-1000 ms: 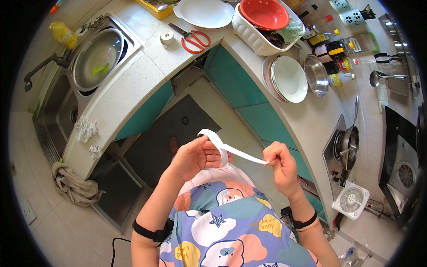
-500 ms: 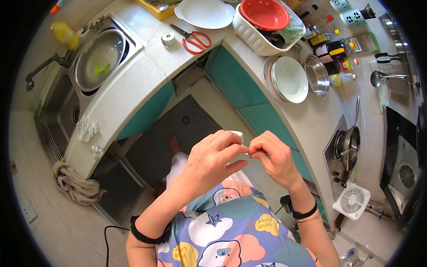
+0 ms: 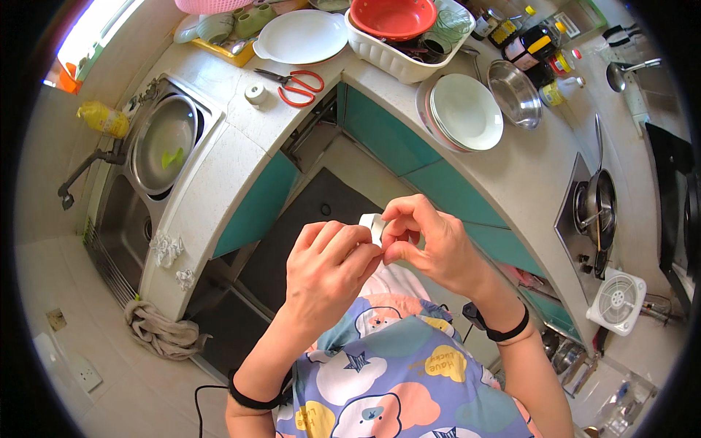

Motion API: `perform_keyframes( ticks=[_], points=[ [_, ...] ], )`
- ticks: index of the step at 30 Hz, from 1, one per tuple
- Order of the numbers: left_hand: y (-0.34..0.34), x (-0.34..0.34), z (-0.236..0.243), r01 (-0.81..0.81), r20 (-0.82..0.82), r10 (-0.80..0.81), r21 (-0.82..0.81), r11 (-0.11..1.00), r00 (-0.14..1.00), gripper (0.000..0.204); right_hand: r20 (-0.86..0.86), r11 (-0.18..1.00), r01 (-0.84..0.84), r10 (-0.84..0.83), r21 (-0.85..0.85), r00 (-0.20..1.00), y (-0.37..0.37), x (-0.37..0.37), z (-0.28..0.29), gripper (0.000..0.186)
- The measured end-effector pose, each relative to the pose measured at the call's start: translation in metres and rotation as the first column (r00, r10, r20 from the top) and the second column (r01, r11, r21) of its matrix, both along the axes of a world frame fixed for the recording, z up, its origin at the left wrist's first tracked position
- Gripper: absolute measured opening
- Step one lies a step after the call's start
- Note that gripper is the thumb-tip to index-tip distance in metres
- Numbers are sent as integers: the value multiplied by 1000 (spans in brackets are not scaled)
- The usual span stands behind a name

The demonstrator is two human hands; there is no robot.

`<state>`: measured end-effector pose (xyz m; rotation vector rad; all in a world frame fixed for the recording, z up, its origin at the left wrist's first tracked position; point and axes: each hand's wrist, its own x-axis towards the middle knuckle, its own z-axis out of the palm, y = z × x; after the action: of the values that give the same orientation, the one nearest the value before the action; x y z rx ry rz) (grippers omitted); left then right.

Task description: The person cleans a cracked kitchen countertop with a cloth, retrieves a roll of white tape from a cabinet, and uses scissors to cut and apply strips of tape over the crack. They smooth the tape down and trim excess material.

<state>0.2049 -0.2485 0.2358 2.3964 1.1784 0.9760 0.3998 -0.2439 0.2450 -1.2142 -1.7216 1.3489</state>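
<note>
In front of my body, both hands are raised and meet over the floor. Between them shows a white band-like roll [image 3: 372,226], perhaps tape, partly hidden by fingers. My left hand [image 3: 326,270] is closed round its near side, back of the hand up. My right hand [image 3: 431,241] is closed in a pinch at its right edge, thumb and forefinger together; whatever those tips hold is too small to make out. On the counter ahead lie red-handled scissors [image 3: 298,87], blades partly apart, beside a small white roll [image 3: 256,93].
Stacked white plates [image 3: 467,109] and a steel bowl [image 3: 515,93] stand on the right counter. A white basin [image 3: 398,62] holds a red colander [image 3: 394,16]. At left, a metal pan [image 3: 166,146] sits over the sink. Crumpled clear plastic [image 3: 168,250] and a grey cloth [image 3: 164,332] lie along the edge.
My view has shifted, so the counters sit differently in the picture. My right hand has turned and its fingers have risen. More of the white roll now shows between my hands.
</note>
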Motion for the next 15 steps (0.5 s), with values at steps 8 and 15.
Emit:
perform_keyframes(
  ticks=[8, 15],
  points=[
    [3, -7, 13, -59, 341, 226, -437, 898, 912, 16, -182, 998, 63, -58, 19, 982, 24, 15, -37, 64],
    [19, -38, 21, 84, 507, 330, -632, 770, 796, 10, -224, 920, -324, 276, -220, 935, 41, -30, -53, 75]
  ],
)
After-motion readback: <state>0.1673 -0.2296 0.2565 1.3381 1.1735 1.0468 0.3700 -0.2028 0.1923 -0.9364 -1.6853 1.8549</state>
